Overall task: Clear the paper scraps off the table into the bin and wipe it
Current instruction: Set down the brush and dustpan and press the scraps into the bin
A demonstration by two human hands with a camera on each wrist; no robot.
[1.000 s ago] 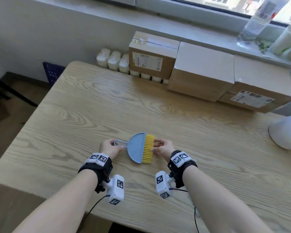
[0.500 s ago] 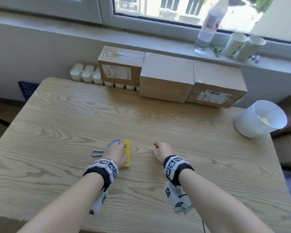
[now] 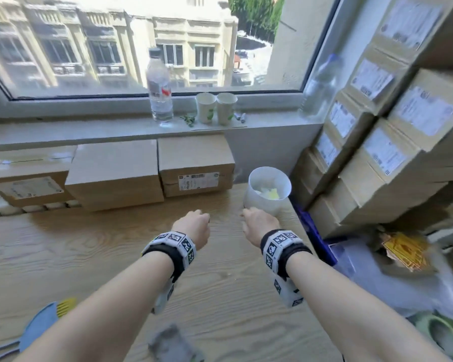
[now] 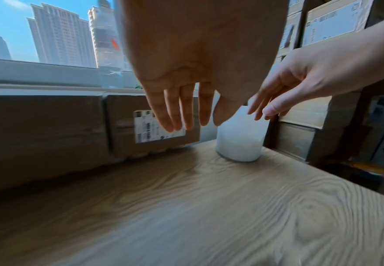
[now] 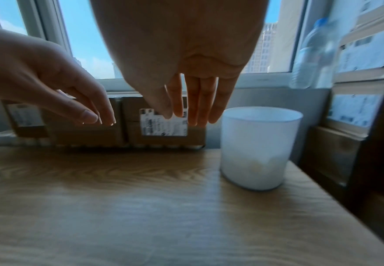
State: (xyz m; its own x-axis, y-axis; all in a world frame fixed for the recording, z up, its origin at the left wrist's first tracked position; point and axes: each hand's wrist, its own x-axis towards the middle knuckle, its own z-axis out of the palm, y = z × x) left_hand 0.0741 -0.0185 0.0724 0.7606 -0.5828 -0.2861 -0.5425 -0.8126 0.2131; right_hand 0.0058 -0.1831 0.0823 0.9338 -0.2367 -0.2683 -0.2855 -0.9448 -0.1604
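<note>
A white bin [image 3: 268,190] with pale yellow and white scraps [image 3: 271,193] inside stands at the table's far right corner; the same bin [image 4: 239,142] [image 5: 258,151] shows in both wrist views. Both hands hover above the wooden table [image 3: 89,246], stretched toward the bin. My left hand [image 3: 192,226] [image 4: 186,100] is empty with straight fingers, a little left of the bin. My right hand [image 3: 255,222] [image 5: 190,100], also empty with relaxed fingers, is just short of the bin's near wall. The blue dustpan [image 3: 37,326] with the yellow brush [image 3: 66,307] lies at the near left.
Cardboard boxes [image 3: 115,173] line the table's back edge under the windowsill, which holds a water bottle [image 3: 159,87] and two paper cups [image 3: 216,108]. A tall stack of labelled boxes [image 3: 392,131] rises right of the table. Clutter lies on the floor at the right.
Both hands have let go of the dustpan and brush, which stay at the near left. The hands moved forward and right toward the bin, and my view swung right and up.
</note>
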